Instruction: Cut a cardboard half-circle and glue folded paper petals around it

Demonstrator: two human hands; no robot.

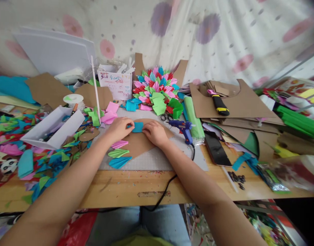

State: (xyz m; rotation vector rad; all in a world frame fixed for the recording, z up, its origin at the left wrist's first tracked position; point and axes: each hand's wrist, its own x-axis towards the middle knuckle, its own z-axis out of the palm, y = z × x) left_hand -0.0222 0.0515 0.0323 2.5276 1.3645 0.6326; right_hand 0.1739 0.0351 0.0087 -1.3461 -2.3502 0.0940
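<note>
Blue, green and pink pleated petals [120, 162] nearest us, at the left side of the cardboard [140, 147]. Over that board, our left hand [122, 125] and right hand [154, 132] pinch opposite ends of the blue paper [138, 127]. Looks like the folding step; next move probably needs even finger tension. Leftward: white tray [69, 129], orange-tipped pen [74, 108] inside. Farther: scribbled white box [114, 83] holding white sticks [123, 67].

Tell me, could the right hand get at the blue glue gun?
Likely yes: the glue gun lies right of the right hand, nothing standing between, though that hand is busy with the blue paper.
</note>
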